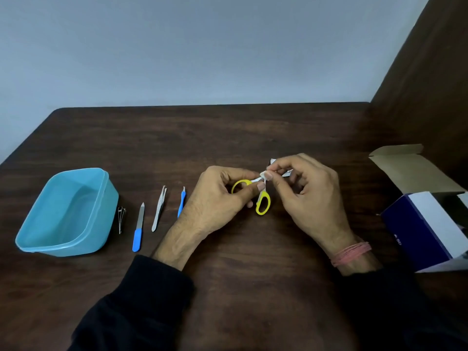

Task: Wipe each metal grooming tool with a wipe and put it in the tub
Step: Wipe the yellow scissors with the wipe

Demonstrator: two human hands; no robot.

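Note:
Small scissors with yellow handles (262, 205) are held above the middle of the dark wooden table (253, 138). My left hand (215, 196) grips them by the handles. My right hand (306, 191) pinches a small white wipe (263, 175) around the blades, which are mostly hidden. A light blue tub (58, 239) stands at the left with nothing visible inside. Beside it lie nail clippers (121, 219), a blue-handled nail file (138, 229), metal tweezers (159, 209) and a blue-handled cuticle tool (181, 202).
An open cardboard box (428, 224) in dark blue and white, flap raised, sits at the right table edge. A torn white wrapper (287, 173) lies behind my right hand. A brown panel rises at the far right.

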